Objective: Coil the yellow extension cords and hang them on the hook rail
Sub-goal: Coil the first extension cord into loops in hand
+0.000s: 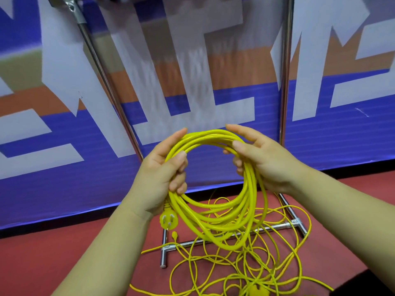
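Yellow extension cord coil (pixel 215 221) hangs between both hands above the red floor (pixel 64 263). Left hand (pixel 162 176) grips its left side, fingers curled around the strands, three-pin plug (pixel 168 220) dangling just below. Right hand (pixel 263 161) holds the upper right side, fingers loosely bent. Thinner loose yellow cord (pixel 245 268) sprawls over the chrome rack base (pixel 275 226).

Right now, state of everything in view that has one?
coiled cord, held up between both hands
plug, hanging below the left hand
left hand, grips the coiled cord
right hand, holds the coiled cord's right side
loose cords, tangled on the floor
rack base, on the floor under the loose cords
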Available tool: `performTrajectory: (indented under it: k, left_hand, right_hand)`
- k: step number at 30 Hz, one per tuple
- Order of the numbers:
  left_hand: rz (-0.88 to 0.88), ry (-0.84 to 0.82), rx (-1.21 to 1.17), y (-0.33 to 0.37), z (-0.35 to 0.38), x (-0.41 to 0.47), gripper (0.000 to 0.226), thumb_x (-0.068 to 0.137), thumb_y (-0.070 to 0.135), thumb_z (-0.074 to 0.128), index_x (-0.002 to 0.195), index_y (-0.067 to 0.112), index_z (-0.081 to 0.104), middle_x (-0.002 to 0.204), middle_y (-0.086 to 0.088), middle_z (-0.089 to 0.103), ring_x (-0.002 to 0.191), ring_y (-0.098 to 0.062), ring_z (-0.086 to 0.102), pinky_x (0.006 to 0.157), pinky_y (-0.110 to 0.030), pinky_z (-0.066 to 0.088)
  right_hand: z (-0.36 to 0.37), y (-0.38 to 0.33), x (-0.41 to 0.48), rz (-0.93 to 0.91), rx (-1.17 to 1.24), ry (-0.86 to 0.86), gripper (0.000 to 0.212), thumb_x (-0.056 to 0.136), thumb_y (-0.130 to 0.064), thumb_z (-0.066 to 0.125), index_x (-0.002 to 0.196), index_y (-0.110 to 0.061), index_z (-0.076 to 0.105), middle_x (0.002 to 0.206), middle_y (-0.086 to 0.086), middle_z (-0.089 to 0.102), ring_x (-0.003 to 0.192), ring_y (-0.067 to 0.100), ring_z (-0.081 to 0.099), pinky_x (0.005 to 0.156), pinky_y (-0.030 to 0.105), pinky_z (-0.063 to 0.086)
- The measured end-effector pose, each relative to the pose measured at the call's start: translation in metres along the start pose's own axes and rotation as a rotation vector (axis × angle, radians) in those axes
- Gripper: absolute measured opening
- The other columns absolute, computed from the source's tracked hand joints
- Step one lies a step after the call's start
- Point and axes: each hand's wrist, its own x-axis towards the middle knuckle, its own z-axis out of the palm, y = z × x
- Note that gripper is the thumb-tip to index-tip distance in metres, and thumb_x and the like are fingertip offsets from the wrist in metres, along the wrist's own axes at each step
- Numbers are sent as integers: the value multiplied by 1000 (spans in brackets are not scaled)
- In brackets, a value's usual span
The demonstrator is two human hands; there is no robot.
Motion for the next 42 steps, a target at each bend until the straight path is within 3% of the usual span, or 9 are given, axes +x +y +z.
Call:
performTrajectory:
  k: [4, 8, 13, 17, 20, 26, 30, 37, 42]
  left_hand:
    - [1, 51, -55, 3, 0, -1, 43, 86, 17, 60, 123, 35, 68, 66, -1, 39, 36, -5, 30, 39, -20, 34]
    - [-76, -100, -179, 3, -1, -2, 46, 81, 15, 77, 123, 33, 70, 64, 0, 38, 35, -5, 35, 40, -20, 40]
    - [-91, -323, -352, 0, -10, -6, 63, 75, 21, 86, 133, 31, 64, 69, -1, 54, 58, -19, 68, 60, -31, 58]
    - [-101, -212, -348, 1, -1, -8, 62, 65, 25, 94, 121, 35, 71, 80, -4, 63, 47, -7, 59, 47, -22, 52]
    - [-89, -165, -398, 6, 2, -6, 46, 68, 26, 91, 110, 29, 74, 74, 2, 52, 37, 4, 40, 38, -13, 39]
    - [39, 13, -457, 23, -27, -2, 12, 95, 35, 59, 102, 30, 67, 66, 9, 39, 33, 3, 37, 35, -11, 34]
    - [21, 185, -469, 25, -48, 0, 22, 100, 42, 46, 103, 32, 65, 65, 9, 38, 33, 0, 34, 34, -12, 32]
    - [-69, 253, -264, 1, -59, -1, 27, 91, 11, 50, 112, 22, 64, 71, 0, 48, 42, -8, 40, 43, -18, 42]
    - [-136, 226, -130, -18, -48, -3, 29, 83, 8, 58, 111, 10, 67, 70, -6, 55, 53, -17, 61, 50, -27, 53]
  right_hand:
    - [-2, -7, -1, 31, 96, -81, 38, 87, -20, 61, 123, -29, 66, 104, 11, 70, 64, 14, 54, 59, 26, 48]
    - [3, 5, 3, 26, 41, 41, 28, 98, -10, 56, 118, -24, 71, 102, 14, 69, 61, 12, 48, 55, 24, 41]
    - [11, 12, 3, 24, 10, 106, 29, 99, -8, 56, 122, -20, 69, 98, 12, 69, 60, 11, 46, 53, 22, 40]
    - [11, 13, 3, 15, -53, 133, 28, 99, -10, 56, 119, -24, 69, 97, 11, 69, 65, 12, 57, 56, 23, 46]
    - [9, 12, 2, 31, -31, 100, 34, 100, -16, 56, 130, -32, 55, 111, 5, 72, 92, 18, 73, 73, 33, 58]
    - [-15, 42, -11, 402, -130, -155, 54, 88, -47, 66, 135, -38, 39, 115, 4, 73, 103, 24, 71, 87, 43, 47]
    - [-26, 64, -16, 495, -383, -267, 42, 91, -25, 62, 127, -27, 41, 107, 12, 73, 98, 22, 68, 93, 46, 46]
    - [-24, 63, -5, 268, -238, 185, 20, 93, 4, 60, 94, -11, 48, 74, 13, 54, 56, 18, 58, 67, 39, 59]
    - [-5, 43, -2, 166, -190, 297, 9, 94, -2, 62, 94, -11, 59, 87, 12, 65, 57, 14, 57, 62, 30, 57]
